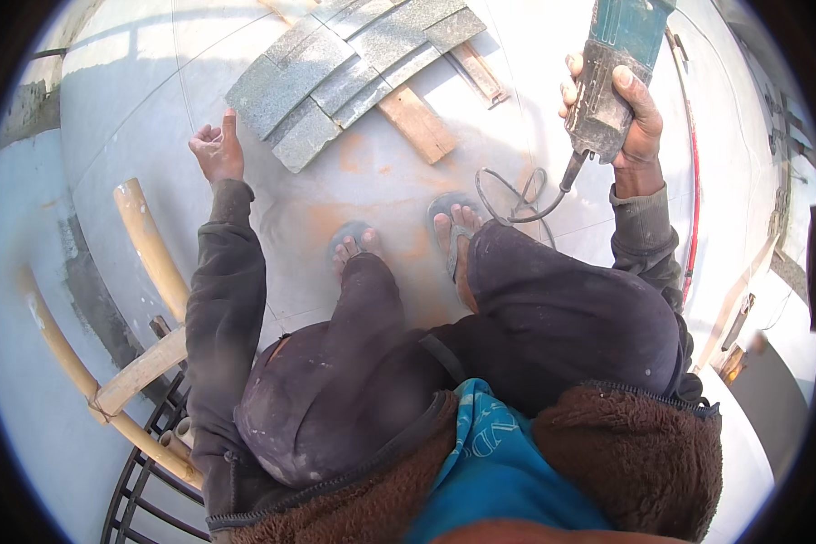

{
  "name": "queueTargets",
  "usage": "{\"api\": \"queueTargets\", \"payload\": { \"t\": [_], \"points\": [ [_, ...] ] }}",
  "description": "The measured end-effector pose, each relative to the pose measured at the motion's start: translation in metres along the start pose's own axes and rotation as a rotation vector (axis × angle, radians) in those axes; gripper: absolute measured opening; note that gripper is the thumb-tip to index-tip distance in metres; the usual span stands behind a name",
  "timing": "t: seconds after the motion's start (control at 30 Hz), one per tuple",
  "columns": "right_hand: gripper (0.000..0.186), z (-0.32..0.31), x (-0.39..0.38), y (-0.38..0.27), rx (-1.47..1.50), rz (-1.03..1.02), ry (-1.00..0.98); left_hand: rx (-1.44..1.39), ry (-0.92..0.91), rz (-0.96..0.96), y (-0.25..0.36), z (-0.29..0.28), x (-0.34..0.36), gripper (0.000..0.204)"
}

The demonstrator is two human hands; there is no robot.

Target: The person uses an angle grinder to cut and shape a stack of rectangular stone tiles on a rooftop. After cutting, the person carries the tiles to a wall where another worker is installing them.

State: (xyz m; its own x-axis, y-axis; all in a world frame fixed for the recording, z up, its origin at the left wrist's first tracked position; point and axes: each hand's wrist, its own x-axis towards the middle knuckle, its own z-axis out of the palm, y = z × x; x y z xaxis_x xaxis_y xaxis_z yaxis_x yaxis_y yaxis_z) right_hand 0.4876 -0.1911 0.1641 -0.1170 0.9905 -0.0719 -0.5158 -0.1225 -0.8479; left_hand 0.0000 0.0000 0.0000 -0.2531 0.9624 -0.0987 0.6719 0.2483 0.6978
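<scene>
My right hand (642, 127) is wrapped around the dusty black rear of a teal angle grinder (600, 104), at the upper right. The grinder's working end lies beyond the top edge of the view. From its lower end a dark power cord (571, 172) loops down to the floor by my right foot. My left hand (218, 152) has its fingers curled in and its thumb pointing away from me, with nothing visible in it. Just past that thumb is the near-left corner of a panel of grey-green stone tiles (335, 77), laid in staggered rows.
Wooden pieces (419, 125) stick out from under the tiles. A red hose (694, 199) runs along the right. To my left stand bamboo poles with a wooden rung (140, 372) and a black metal railing (136, 490). My sandalled feet (358, 243) rest on the dusty tiled floor (290, 218).
</scene>
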Motion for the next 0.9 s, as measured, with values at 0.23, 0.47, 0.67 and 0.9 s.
{"api": "queueTargets", "payload": {
  "t": [0.23,0.47,0.67,0.9],
  "points": [
    [0.051,0.034,0.023,0.032,0.079,-0.041,0.197,-0.088,-1.165,0.329,0.223,-0.034,-0.146,0.084],
    [0.074,0.021,0.019,0.060,0.175,0.025,0.227,-0.729,-1.263,0.146,0.226,0.086,-0.227,0.091],
    [0.052,0.028,0.038,0.040,-0.244,-0.022,0.774,-0.230,-0.803,0.341,0.249,0.100,-0.249,0.057],
    [0.033,0.018,0.033,0.015,-0.367,-0.013,0.854,-0.497,-0.613,0.436,0.249,0.112,-0.285,0.073]
  ]
}}
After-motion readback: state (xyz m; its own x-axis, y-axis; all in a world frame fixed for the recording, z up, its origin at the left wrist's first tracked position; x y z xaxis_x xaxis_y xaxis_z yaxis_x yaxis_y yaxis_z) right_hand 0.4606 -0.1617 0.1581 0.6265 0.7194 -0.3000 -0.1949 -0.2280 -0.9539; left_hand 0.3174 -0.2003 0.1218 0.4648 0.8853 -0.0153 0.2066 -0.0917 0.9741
